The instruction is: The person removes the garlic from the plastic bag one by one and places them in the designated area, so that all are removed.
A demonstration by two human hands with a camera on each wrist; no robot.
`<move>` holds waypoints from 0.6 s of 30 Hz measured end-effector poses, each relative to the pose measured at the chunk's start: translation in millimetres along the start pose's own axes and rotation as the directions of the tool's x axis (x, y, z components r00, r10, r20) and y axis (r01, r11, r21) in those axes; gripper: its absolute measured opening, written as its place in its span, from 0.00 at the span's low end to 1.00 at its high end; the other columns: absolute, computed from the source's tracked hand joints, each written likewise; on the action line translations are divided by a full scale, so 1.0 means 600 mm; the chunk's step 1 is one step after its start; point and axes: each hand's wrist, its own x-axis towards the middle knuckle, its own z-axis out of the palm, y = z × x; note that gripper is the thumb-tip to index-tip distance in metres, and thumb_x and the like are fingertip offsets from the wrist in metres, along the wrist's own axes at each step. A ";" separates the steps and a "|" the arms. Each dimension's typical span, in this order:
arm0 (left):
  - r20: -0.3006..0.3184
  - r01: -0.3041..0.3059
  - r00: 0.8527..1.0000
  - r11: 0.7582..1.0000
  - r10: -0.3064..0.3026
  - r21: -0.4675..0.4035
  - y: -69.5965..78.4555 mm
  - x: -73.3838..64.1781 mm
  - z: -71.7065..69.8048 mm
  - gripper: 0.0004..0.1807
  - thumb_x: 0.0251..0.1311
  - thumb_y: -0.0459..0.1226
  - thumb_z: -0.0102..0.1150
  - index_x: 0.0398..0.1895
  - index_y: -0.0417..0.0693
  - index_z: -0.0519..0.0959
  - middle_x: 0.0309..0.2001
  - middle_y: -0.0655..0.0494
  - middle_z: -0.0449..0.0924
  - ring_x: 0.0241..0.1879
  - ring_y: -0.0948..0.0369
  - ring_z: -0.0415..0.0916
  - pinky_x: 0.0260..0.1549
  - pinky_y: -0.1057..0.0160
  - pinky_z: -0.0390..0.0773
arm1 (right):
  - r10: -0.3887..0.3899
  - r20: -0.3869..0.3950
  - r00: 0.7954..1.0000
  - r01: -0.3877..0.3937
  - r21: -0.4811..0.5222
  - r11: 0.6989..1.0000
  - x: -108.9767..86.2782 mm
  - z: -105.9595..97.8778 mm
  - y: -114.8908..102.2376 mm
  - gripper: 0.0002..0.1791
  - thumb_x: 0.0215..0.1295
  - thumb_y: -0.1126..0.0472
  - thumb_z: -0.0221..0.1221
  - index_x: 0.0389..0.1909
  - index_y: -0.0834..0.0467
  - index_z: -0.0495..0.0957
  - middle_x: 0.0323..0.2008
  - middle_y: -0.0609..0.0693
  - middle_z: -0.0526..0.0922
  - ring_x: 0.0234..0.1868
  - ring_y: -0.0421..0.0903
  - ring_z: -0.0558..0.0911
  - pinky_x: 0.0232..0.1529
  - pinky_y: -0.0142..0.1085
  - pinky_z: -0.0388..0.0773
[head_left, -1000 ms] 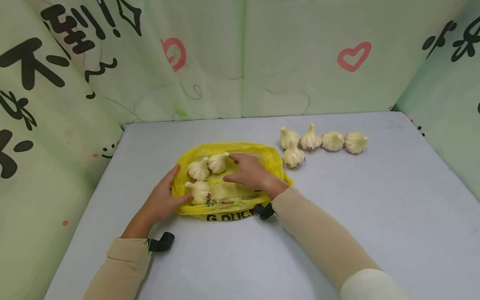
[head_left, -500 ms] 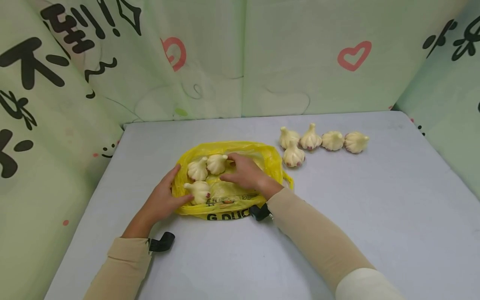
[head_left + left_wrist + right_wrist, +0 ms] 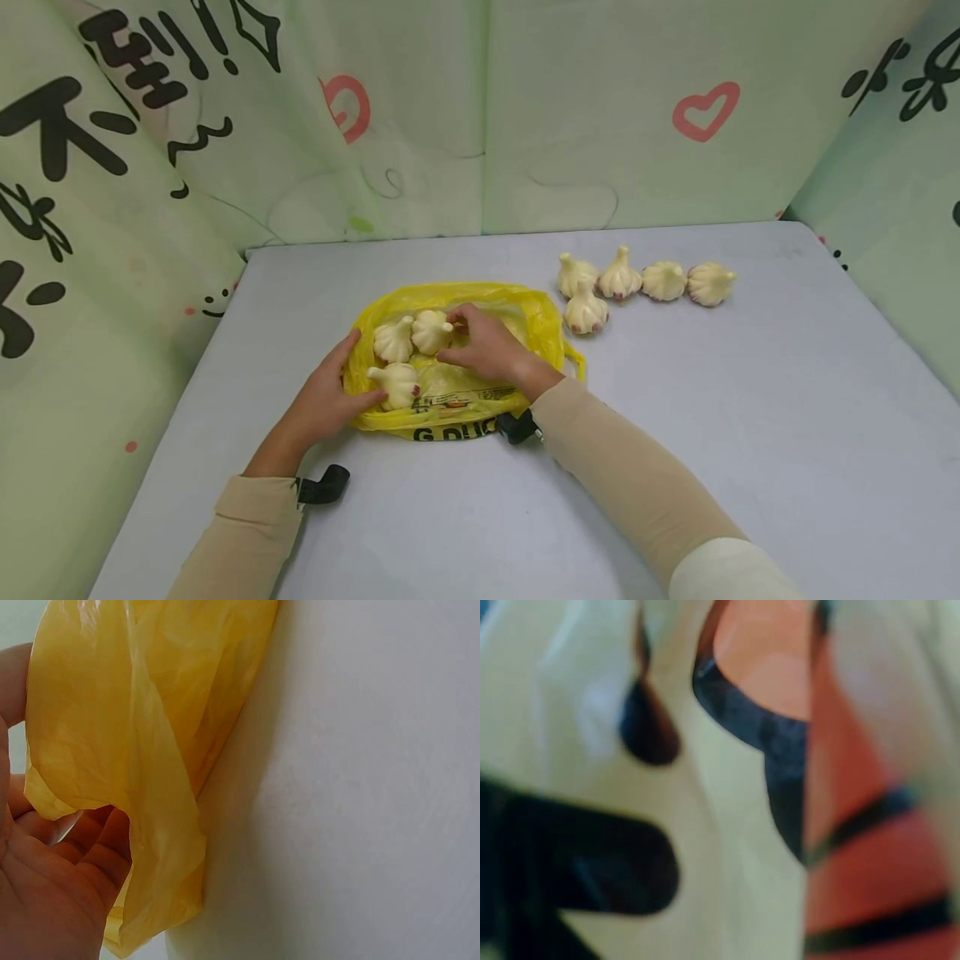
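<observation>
A yellow plastic bag [image 3: 465, 408] with black print lies on the table, its mouth spread wide. Inside it, toward the left, are three garlic bulbs: an upper left one [image 3: 393, 341], one beside it [image 3: 430, 331] and a lower one [image 3: 400, 383]. My left hand [image 3: 327, 398] holds the bag's left rim, with the thumb on the inside by the lower bulb. In the left wrist view, yellow film [image 3: 161, 750] hangs between thumb and fingers. Within the bag, my right hand [image 3: 487, 343] has thumb and fingers apart against the stem side of the second bulb. Blurred bag print [image 3: 742, 712] fills the right wrist view.
Several more garlic bulbs [image 3: 619, 275] sit on the white table [image 3: 675, 433] right of the bag, most in a row and one in front [image 3: 586, 310]. A printed green curtain [image 3: 585, 125] stands behind the table and along both sides.
My right hand has shifted slightly left, and the bulb beside it has moved slightly left and down, its stem turning toward the hand. My left hand stays on the rim.
</observation>
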 end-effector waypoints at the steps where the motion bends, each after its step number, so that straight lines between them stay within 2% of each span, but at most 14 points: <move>1: -0.001 0.000 1.000 1.000 0.000 -0.001 -0.001 0.000 0.000 0.56 0.59 0.42 0.70 0.80 0.39 0.43 0.78 0.37 0.44 0.75 0.41 0.46 0.70 0.40 0.52 | -0.001 0.000 1.000 0.001 0.008 1.000 0.000 0.001 0.000 0.29 0.64 0.58 0.68 0.60 0.63 0.67 0.61 0.58 0.74 0.66 0.54 0.72 0.64 0.44 0.70; 5: -0.004 0.000 1.000 1.000 0.000 -0.007 -0.001 -0.001 0.000 0.55 0.59 0.42 0.70 0.80 0.39 0.43 0.78 0.37 0.45 0.75 0.41 0.46 0.70 0.40 0.52 | -0.004 0.004 1.000 0.004 0.028 1.000 0.002 0.004 0.000 0.28 0.64 0.59 0.69 0.58 0.62 0.67 0.60 0.58 0.74 0.64 0.54 0.74 0.61 0.42 0.73; 12: -0.002 -0.006 1.000 1.000 0.006 -0.007 -0.002 -0.001 0.001 0.55 0.59 0.43 0.70 0.80 0.38 0.43 0.78 0.36 0.45 0.75 0.40 0.46 0.70 0.40 0.52 | -0.032 0.034 0.999 0.033 -0.018 0.999 0.005 0.005 -0.003 0.38 0.64 0.59 0.69 0.72 0.63 0.64 0.64 0.60 0.72 0.59 0.55 0.77 0.58 0.43 0.76; 18: 0.000 -0.003 1.000 1.000 0.003 -0.008 -0.003 0.000 0.001 0.56 0.59 0.43 0.70 0.80 0.39 0.43 0.78 0.36 0.44 0.75 0.40 0.46 0.70 0.40 0.52 | -0.056 0.032 0.998 0.058 -0.065 0.996 0.009 0.008 -0.003 0.34 0.65 0.58 0.68 0.70 0.62 0.69 0.64 0.57 0.74 0.58 0.53 0.77 0.57 0.42 0.76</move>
